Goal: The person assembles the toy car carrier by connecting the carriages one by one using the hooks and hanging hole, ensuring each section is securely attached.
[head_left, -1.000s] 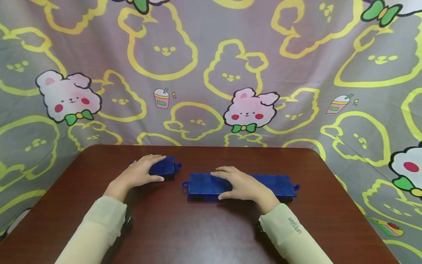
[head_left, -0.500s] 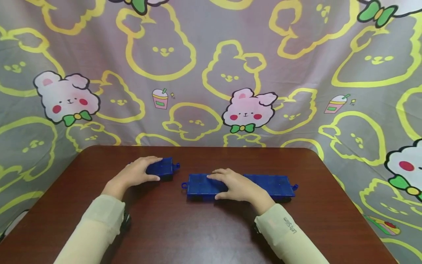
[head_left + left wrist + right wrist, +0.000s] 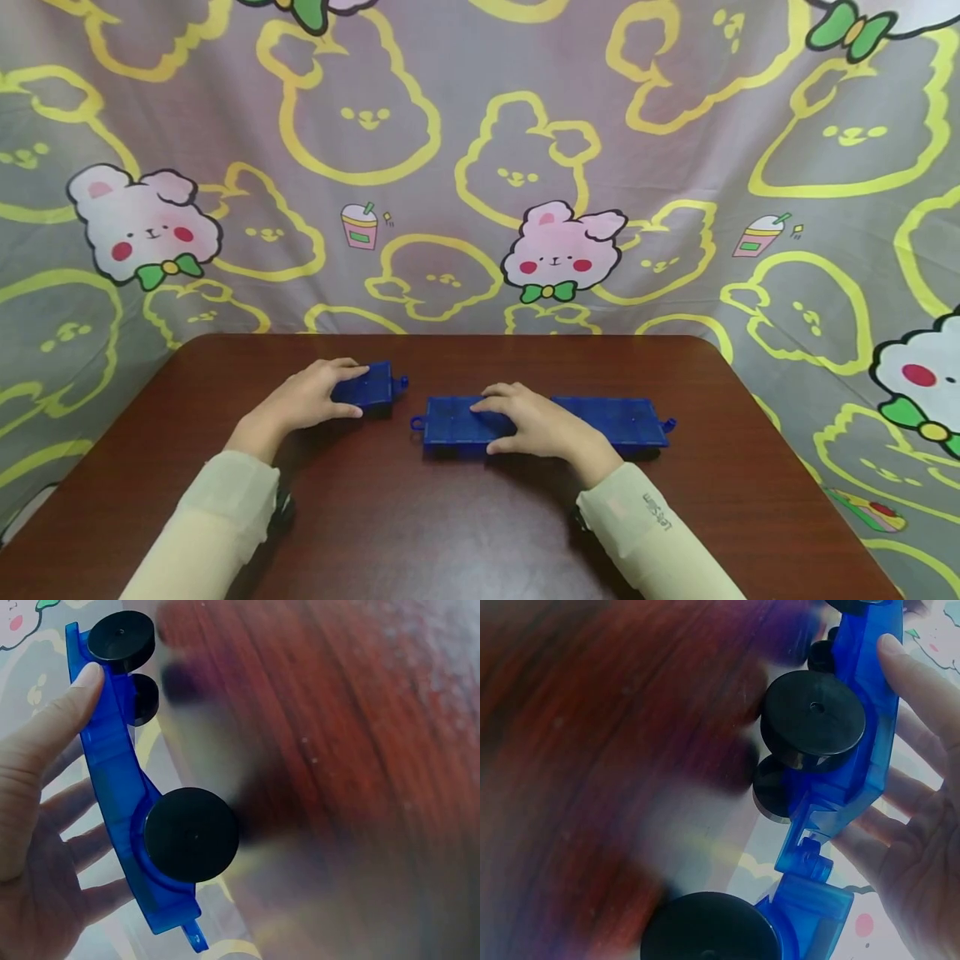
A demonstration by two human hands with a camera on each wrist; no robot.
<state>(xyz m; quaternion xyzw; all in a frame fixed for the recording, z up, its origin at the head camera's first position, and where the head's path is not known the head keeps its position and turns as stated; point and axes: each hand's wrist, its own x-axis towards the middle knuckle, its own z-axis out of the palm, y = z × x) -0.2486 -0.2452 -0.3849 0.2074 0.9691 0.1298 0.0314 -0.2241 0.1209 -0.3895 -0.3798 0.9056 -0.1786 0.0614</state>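
My left hand [image 3: 300, 402] grips a short blue toy train car [image 3: 367, 388] by its sides, thumb on the near side and fingers on the far side. In the left wrist view this car [image 3: 124, 802] shows its black wheels [image 3: 191, 834] and a small coupling tab at one end. To the right, my right hand [image 3: 543, 427] holds the left one of two coupled blue toy train cars [image 3: 453, 423], with a ring at its left end. The hinge joint [image 3: 810, 859] between the two shows in the right wrist view. Beyond my right hand extends the other car [image 3: 615, 423], ending in a hook.
All the cars are on a brown wooden table [image 3: 420, 525]. A narrow gap separates the single car's hook from the pair's ring. Behind the table hangs a grey curtain [image 3: 435, 125] printed with cartoon animals.
The head view has shifted slightly. My left hand and its car have come a little nearer to me, and my right hand sits slightly farther left along its car.
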